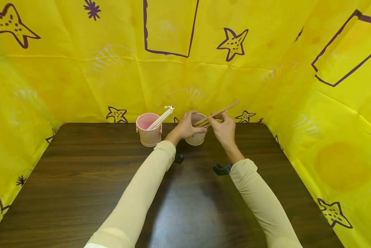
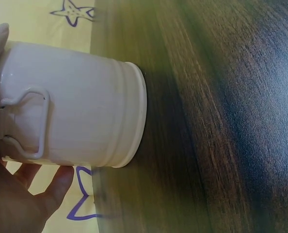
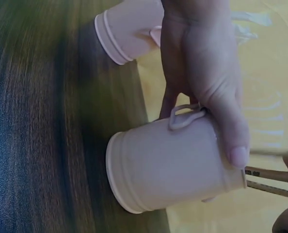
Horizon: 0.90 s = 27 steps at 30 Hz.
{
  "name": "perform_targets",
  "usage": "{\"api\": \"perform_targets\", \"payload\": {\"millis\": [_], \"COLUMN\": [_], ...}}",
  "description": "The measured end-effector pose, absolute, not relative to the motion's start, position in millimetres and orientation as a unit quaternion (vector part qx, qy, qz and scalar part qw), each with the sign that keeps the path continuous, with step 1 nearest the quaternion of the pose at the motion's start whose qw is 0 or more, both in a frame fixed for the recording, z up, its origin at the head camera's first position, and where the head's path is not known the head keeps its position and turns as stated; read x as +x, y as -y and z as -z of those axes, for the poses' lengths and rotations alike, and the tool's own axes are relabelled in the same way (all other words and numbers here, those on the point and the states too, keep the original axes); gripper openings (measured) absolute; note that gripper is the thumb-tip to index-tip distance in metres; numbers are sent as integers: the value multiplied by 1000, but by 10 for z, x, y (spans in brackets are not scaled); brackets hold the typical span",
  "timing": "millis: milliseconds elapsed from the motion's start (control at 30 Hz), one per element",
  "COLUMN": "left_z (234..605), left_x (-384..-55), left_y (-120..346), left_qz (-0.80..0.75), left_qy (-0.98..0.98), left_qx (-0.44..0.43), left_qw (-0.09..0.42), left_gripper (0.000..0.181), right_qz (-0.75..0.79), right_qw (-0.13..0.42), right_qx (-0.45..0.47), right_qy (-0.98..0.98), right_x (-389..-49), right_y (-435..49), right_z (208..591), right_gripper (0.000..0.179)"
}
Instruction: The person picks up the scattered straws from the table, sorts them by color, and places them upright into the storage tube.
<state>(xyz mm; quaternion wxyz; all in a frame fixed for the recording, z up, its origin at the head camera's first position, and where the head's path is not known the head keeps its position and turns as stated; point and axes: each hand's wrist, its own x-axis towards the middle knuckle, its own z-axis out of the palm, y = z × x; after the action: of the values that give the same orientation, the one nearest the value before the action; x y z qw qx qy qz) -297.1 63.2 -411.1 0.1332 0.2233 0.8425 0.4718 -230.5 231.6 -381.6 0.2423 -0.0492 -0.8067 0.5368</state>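
Note:
My left hand (image 1: 185, 129) grips the rim of the right-hand pale pink bucket (image 1: 195, 140), its thumb across the front. Closer up, the left wrist view has this bucket's side and wire handle (image 2: 46, 121), with left fingers (image 2: 56, 187) beside it. My right hand (image 1: 224, 132) pinches several thin brown wooden sticks (image 1: 228, 106), slanting up to the right. Their lower ends reach into the bucket's mouth, hidden inside. Dark print shows on one stick (image 3: 272, 174) in the right wrist view, where right fingertips (image 3: 285, 221) appear at the edge.
To the left stands a second pink bucket (image 1: 150, 137), with white sticks (image 1: 162, 118) leaning out of it. Both buckets are near the far edge of a dark wooden table (image 1: 111, 179). A yellow patterned cloth (image 1: 111, 75) hangs behind and at the sides.

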Motion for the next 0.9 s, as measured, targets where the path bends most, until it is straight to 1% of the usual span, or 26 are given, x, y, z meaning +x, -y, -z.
{"api": "perform_targets", "payload": {"millis": [200,367,500,633,733,833,900], "left_z": [4084,4070,4060,4037,4002,3969,3967], "left_x": [-2973,-2976,-2969,-2949,-2924,-2877,-2837], "left_y": [-624,-610,-607,-606,-604,-601,-601], "left_qz": [-459,-448,-442,-416,-377,-349,-334], "left_qy": [-850,-856,-862,-876,-894,-906,-911], "left_qx": [223,224,219,221,226,230,238], "left_qw": [129,125,119,104,89,65,38], "left_gripper": [98,99,100,101,100,97,95], "right_qz": [-544,-572,-591,-610,-618,-607,-597], "right_qw": [235,255,269,276,273,245,222], "right_qx": [-38,-28,-27,-30,-36,-49,-55], "right_qy": [805,779,760,742,737,755,769], "right_x": [-2269,-2216,-2100,-1876,-1711,-1583,-1518], "right_y": [-2323,-2364,-2418,-2404,-2373,-2328,-2291], "right_z": [3811,3802,3757,3642,3611,3640,3665], "right_gripper": [38,46,52,52,46,41,40]}}
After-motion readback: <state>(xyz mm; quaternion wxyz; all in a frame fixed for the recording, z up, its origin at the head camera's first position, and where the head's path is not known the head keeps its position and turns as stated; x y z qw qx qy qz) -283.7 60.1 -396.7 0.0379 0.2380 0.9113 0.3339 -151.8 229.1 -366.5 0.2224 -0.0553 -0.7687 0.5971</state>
